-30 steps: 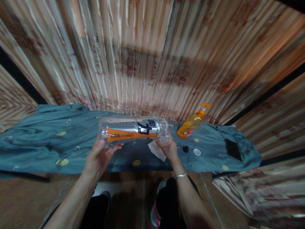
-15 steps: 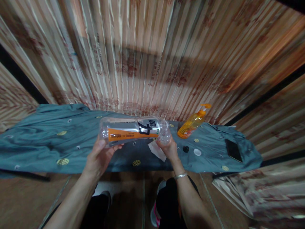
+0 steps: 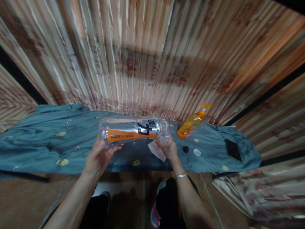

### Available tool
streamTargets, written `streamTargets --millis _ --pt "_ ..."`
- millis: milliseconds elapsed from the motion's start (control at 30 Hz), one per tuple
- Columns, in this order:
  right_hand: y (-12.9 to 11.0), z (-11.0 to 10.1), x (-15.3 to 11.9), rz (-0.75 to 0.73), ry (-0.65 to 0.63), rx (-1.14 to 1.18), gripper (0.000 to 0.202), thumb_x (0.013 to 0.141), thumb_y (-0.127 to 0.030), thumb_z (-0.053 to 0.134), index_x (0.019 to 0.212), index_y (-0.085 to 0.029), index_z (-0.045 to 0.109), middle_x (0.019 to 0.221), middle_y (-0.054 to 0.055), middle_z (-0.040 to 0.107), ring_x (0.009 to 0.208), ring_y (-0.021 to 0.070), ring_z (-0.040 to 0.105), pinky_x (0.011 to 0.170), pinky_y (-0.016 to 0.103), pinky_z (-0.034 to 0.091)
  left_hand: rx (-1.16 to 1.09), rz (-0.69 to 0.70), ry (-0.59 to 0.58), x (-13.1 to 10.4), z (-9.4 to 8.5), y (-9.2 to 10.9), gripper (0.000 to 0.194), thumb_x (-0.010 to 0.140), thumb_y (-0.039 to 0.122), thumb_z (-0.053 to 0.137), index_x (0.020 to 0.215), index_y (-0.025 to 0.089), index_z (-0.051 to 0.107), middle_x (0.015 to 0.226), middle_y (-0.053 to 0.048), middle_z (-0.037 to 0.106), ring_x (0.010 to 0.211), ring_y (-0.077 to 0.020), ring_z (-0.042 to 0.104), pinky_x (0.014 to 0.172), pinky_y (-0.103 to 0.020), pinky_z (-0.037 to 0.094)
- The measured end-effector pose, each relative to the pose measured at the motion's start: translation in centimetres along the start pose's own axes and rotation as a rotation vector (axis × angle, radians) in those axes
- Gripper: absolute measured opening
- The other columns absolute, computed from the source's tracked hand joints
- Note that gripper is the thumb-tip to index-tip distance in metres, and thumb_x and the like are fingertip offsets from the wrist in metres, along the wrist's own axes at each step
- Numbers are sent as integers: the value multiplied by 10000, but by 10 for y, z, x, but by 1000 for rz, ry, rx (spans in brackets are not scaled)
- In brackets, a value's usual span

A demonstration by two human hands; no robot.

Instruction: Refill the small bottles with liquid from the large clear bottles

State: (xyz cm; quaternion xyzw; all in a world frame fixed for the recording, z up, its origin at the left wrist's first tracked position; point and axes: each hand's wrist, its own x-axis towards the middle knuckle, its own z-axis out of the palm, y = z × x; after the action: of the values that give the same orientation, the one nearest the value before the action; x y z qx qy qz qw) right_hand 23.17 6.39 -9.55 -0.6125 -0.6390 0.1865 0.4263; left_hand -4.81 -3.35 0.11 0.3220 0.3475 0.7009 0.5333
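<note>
A clear plastic bottle (image 3: 128,131) with an orange and silver label lies sideways in my two hands, above the cloth-covered table. My left hand (image 3: 98,157) grips its base end, thumb on the near side and fingers underneath. Around the neck end at the right, my right hand (image 3: 169,149) is closed; its fingers are partly hidden behind the bottle. A white tissue (image 3: 157,151) lies on the cloth just below the neck. Close to my right hand are a small black cap (image 3: 185,149) and a white round lid (image 3: 197,152).
An orange pump bottle (image 3: 192,124) stands at the back right of the table. Further right lies a dark phone (image 3: 233,150). The blue-green patterned cloth (image 3: 78,133) covers the table, and a pleated curtain (image 3: 143,63) hangs behind it. Black poles flank both sides.
The bottle has turned very slightly about its length, so its label lettering sits a little differently. Both hands keep the same hold and place.
</note>
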Motion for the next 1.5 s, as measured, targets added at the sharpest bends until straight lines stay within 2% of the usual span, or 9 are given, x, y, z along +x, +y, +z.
streamTargets --millis 133,233,333,633,800,1100,1333,1500 --pt "0 0 -1 -1 8 -6 628 747 -459 759 1296 -188 622 1154 133 790 1041 336 771 905 495 641 -14 4 7 0 0 -1 718 641 485 905 1287 256 693 930 -36 812 775 -238 753 672 -329 624" --pt "-1 1 -1 -3 17 -2 646 743 -452 764 1310 -179 621 1171 144 787 1055 346 768 912 503 637 -29 -3 37 1 2 -1 701 566 500 943 1183 239 736 897 -35 814 732 -235 756 642 -322 630" --pt "-1 1 0 1 16 -2 646 739 -426 768 1318 -181 622 1171 149 788 1049 346 768 907 511 636 -30 10 47 1 4 -1 745 533 520 958 1180 225 735 882 -37 816 709 -229 751 618 -308 628" --pt "-3 -2 0 25 -7 0 669 729 -428 780 1332 -184 625 1168 140 792 1059 353 768 904 492 632 -36 14 31 1 3 -1 671 571 515 939 1158 251 752 909 -28 824 745 -228 758 629 -302 630" --pt "-4 -2 0 19 4 8 637 726 -410 784 1304 -184 643 1133 146 802 1014 351 777 873 489 638 -40 9 27 1 1 -2 567 587 479 938 1076 250 767 940 -27 828 767 -235 769 646 -309 644" --pt "-3 -2 0 23 -11 -3 659 735 -423 798 1328 -190 632 1185 136 794 1066 351 770 912 501 633 -29 10 51 1 4 0 799 489 538 977 1174 195 750 808 -46 814 663 -219 744 594 -280 639" --pt "-4 -3 1 -4 -22 0 666 747 -373 809 1358 -194 612 1225 122 783 1107 320 764 953 443 623 -46 15 83 0 4 -1 625 495 493 976 1026 215 797 821 -57 809 671 -238 748 606 -322 651" --pt "-5 -3 2 -14 -29 7 650 745 -354 817 1343 -202 612 1185 106 798 1079 311 775 932 420 623 -58 44 132 0 8 -4 681 471 498 977 1045 185 788 799 -80 806 656 -242 743 586 -323 650"
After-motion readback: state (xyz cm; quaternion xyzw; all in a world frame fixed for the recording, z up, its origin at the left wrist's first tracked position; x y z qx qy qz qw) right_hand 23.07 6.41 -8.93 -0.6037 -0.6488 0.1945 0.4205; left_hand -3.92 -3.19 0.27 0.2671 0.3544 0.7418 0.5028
